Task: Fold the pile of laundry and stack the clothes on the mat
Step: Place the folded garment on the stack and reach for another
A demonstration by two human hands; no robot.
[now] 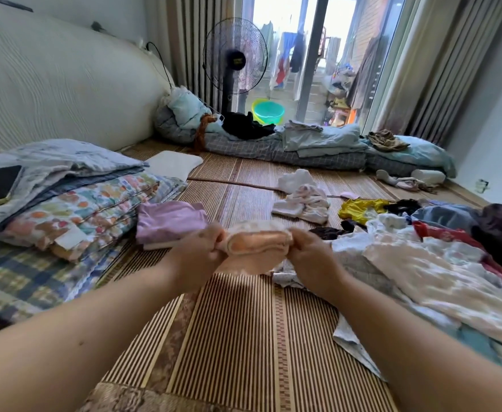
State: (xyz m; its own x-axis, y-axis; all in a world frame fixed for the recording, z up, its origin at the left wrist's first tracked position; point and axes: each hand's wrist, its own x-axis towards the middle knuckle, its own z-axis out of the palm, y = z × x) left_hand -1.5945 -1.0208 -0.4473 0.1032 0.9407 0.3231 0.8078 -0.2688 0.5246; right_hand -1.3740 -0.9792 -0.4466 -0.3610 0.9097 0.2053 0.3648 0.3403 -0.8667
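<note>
The laundry pile [440, 263] is running off the right edge, its far side cut off. The peach garment [257, 243] is hanging blurred above the striped mat [234, 337] (its shape is hard to read). The left hand [197, 257] and right hand [312, 257] are gripping its ends, curled fingers [214, 233] mostly hiding behind cloth.
</note>
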